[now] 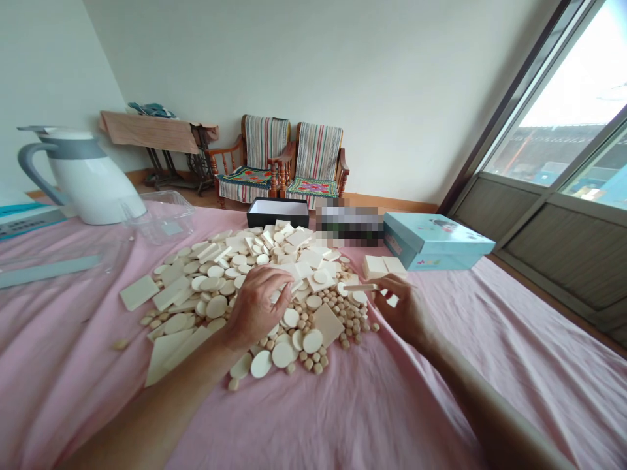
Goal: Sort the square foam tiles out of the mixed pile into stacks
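Observation:
A broad heap of pale wooden pieces (215,307) lies in front of me: discs, square tiles, oblong slats and small cubes (345,313). My left hand (259,300) is over the middle of the heap, thumb and fingers closed together at what looks like a pale wooden piece (296,285), partly hidden by the fingers. At the right edge of the heap, my right hand (399,307) pinches a flat wooden tile (360,287), seen nearly edge-on. Just beyond that hand lie square wooden tiles (375,266) in a neat group.
Behind the heap stand an open black box (278,212), a blurred-out item (350,222) and a light blue lidded box (438,240). A white jug (93,176) and clear plastic containers (164,215) are at left. Pink cloth (514,365) covers the surface in folds.

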Demonstrator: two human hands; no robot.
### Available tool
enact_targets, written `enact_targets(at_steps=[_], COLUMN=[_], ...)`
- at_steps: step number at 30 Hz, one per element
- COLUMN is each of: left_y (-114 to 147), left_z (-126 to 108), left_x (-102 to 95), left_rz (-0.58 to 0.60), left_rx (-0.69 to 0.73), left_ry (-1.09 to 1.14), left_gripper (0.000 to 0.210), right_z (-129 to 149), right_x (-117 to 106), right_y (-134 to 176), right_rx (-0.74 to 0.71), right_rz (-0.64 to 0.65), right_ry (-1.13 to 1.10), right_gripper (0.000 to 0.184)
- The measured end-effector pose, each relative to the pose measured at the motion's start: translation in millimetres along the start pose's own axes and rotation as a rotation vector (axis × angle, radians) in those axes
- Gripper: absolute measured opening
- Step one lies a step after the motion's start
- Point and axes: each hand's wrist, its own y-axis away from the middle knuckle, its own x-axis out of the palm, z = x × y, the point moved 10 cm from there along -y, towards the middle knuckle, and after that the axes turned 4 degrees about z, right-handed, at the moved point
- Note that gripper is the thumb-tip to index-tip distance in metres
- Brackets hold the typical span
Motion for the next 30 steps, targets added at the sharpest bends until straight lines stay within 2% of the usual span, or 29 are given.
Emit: enact_targets(at_steps=[3,5,9,13,18,22,26,30], left_y=[-0.1,-0.1,0.1,0.5,0.2,0.1,0.4,0.4], left_z=[-0.4,-0.6,-0.6,-0.4,-0.6,-0.5,-0.9,-0.7], left_x=[0.3,0.2,0.8,0.8,0.6,0.6,1.0,1.2], left_rz=[0.0,0.0,0.008,0.009,0.009,0.012,0.012,0.01], left_rx=[0.003,0.002,0.003,0.008,0.005,0.0,0.009,0.01], left_ry=[0.002,-0.001,-0.012,-0.015,-0.019,-0.015,-0.009,-0.007], left_gripper=[0.013,0.013,0.012,0.012,0.012,0.012,0.011,0.012], right_z=[-25.7,-34.7,-41.6,-38.1,-48.0,-55.3,-47.6,-44.6], right_x=[-25.0,-30.1,-13.8,-2.6,2.8,2.3,14.5,21.6], right_y=[12.5,20.4,27.6,29.3,33.6,25.9,11.7,4.0], right_rx=[0.052,0.055,0.075,0.13,0.212,0.125,0.034,0.094], right_rz=[-0.1,-0.116,0.007,0.086,0.131,0.11,0.338,0.516], right_ry=[0.204,0.365,0.671,0.811,0.746,0.449,0.313,0.34], right_gripper=[0.024,0.028,0.029,0.025,0.027,0.047,0.06,0.061])
